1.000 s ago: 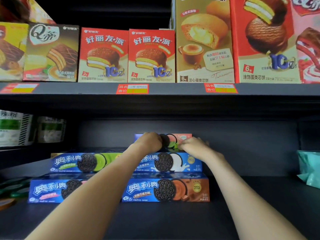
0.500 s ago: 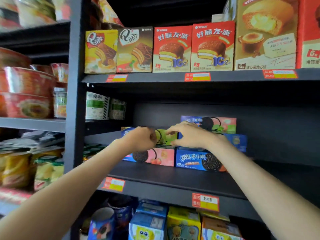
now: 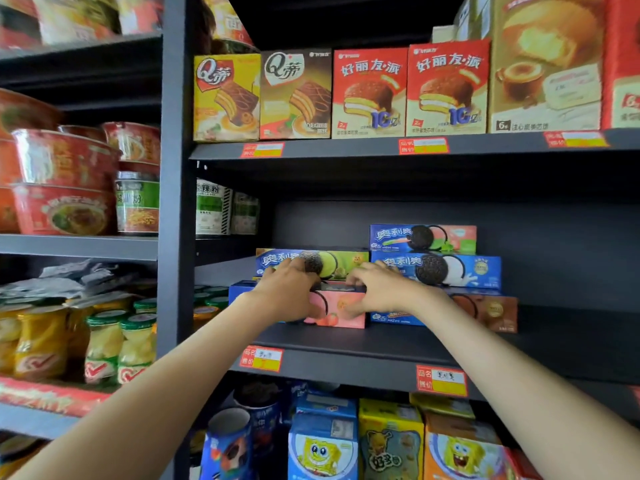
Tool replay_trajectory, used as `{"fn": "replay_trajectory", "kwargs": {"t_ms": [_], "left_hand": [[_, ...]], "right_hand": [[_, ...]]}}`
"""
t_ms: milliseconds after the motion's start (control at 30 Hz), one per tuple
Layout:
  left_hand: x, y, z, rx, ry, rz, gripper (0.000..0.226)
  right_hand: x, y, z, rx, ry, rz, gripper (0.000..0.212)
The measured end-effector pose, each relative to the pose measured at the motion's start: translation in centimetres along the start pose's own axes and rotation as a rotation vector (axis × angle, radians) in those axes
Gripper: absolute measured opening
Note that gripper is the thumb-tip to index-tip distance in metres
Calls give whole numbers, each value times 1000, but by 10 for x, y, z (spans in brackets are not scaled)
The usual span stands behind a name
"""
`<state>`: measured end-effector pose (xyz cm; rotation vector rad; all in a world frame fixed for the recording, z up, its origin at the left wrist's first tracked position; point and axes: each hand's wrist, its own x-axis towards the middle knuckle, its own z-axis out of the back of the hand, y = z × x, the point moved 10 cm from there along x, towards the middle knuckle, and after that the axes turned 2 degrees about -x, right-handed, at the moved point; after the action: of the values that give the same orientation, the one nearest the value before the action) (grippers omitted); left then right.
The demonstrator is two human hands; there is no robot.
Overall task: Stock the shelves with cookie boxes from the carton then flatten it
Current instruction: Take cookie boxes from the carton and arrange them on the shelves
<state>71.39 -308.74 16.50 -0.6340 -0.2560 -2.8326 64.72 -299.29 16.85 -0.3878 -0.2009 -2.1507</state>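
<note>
Several long blue cookie boxes are stacked in two piles on the dark middle shelf. In the left pile a green-flavour box lies on a pink-flavour box. My left hand and my right hand both grip the pink box, fingers curled over its top front edge and thumbs on its face. The right pile has a brown box at the bottom, a white-cream box above it and a peach-green box on top. No carton is in view.
Red and yellow pie boxes line the shelf above. Cartoon-printed snack boxes fill the shelf below. A dark upright post divides off the left bay with noodle bowls and fruit jars.
My hands left the top box of the right pile and came down left onto the pink box. The view pulled back and swung left, showing the neighbouring bay.
</note>
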Motion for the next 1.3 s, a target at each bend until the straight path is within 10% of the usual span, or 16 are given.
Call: {"fn": "replay_trajectory", "kwargs": {"t_ms": [267, 433, 633, 900, 1300], "left_hand": [[-5, -14, 25, -174, -89, -52, 67], [-5, -17, 62, -220, -256, -44, 68], [18, -51, 96, -188, -385, -83, 68], [24, -121, 126, -80, -908, -254, 34], [133, -157, 62, -60, -317, -159, 60]], "right_hand": [[-22, -11, 18, 111, -119, 55, 54], [-38, -39, 40, 757, -188, 28, 32], [-44, -82, 67, 977, -409, 36, 21], [-60, -160, 101, 1141, -647, -128, 6], [-29, -254, 98, 1234, -726, -357, 12]]}}
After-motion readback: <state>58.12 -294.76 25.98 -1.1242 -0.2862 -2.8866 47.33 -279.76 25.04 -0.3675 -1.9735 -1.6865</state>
